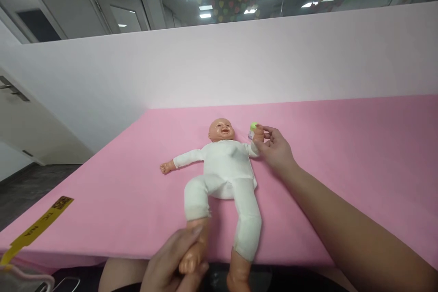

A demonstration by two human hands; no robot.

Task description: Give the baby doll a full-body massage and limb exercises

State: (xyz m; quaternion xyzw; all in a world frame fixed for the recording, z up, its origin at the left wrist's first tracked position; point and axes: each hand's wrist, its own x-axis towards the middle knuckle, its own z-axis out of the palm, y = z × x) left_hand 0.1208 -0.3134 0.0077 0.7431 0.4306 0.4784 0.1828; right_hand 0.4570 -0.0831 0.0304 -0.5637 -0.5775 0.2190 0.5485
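Observation:
A baby doll point(227, 157) with a white cloth body lies face up on a pink-covered table point(130, 182), its head toward the wall. Its lower legs reach over the front edge. My left hand point(174, 260) is wrapped round the doll's foot at the left of the picture. My right hand point(275, 146) grips the doll's raised hand on the right side, fingers behind it and thumb in front near the sleeve's end. Just behind that doll hand is a small container with a green top point(253, 126), partly hidden. The doll's other arm stretches out flat to the left.
A white wall point(239, 64) with a glass upper part rises behind the table. A yellow printed strip point(41, 223) hangs at the lower left, by the table's edge. A white door with a handle point(13, 89) stands at the far left.

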